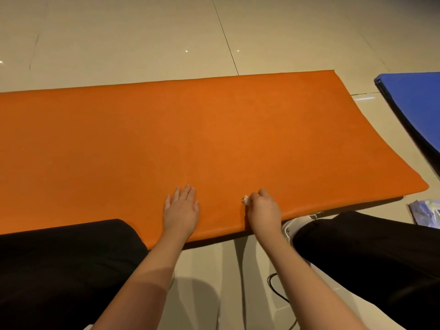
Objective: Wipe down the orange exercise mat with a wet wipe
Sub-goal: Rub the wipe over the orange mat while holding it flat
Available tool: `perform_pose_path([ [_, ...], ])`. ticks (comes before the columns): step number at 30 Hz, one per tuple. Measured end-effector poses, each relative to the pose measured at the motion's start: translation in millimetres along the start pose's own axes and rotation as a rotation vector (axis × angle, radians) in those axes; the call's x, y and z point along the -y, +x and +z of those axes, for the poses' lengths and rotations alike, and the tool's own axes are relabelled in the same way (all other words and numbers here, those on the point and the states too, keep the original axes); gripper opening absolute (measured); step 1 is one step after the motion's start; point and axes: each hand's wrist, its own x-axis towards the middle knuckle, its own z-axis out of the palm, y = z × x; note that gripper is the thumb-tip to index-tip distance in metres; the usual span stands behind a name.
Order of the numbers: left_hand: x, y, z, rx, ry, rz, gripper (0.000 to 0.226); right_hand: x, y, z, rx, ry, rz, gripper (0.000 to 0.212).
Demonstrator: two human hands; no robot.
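The orange exercise mat (190, 134) lies flat across the tiled floor, reaching from the left edge to the right of centre. My left hand (182, 209) rests flat on the mat near its front edge, fingers straight. Just to its right, my right hand (263, 209) presses down on the mat with curled fingers around a small bunched white wet wipe (246, 200). Only a bit of the wipe pokes out at the hand's left side.
A blue mat (414, 103) lies on the floor at the right. A pale plastic wipe packet (426, 210) sits near the orange mat's right front corner. My knees in black trousers (66, 263) flank my arms, the left one over the mat's edge. A dark cable (273, 289) runs below.
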Motion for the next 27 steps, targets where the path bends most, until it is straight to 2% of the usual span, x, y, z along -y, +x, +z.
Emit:
perform_pose_path([
  [2,0,-3,1,-0.021,-0.002,0.003,0.052,23,-21,7,0.055,0.091,-0.041,0.012],
  [5,1,-8,2,-0.034,-0.005,0.015,0.052,36,-33,15,0.097,0.086,-0.237,0.008],
  [7,5,-11,0,-0.011,-0.019,0.038,0.052,28,-21,9,0.138,0.007,-0.198,0.009],
  [11,12,-15,-5,0.023,-0.034,0.077,0.051,23,-20,0,0.05,0.012,-0.042,0.016],
  [13,15,-15,-7,0.04,-0.018,0.092,0.051,38,-31,7,0.065,0.008,-0.099,0.012],
  [16,21,-14,-11,0.086,-0.002,0.113,0.052,59,-34,7,0.309,0.032,-0.16,0.019],
  [19,26,-14,-17,0.118,-0.001,0.137,0.053,57,-19,2,0.465,0.056,-0.196,0.013],
  [22,30,-12,-20,0.135,-0.011,0.154,0.053,49,-8,-4,0.58,0.04,-0.219,0.02],
  [24,31,-12,-20,0.133,-0.016,0.159,0.053,50,-4,-9,0.582,0.016,-0.243,0.017],
  [27,32,-14,-19,0.124,-0.026,0.16,0.052,51,1,-5,0.464,0.059,-0.228,0.02],
])
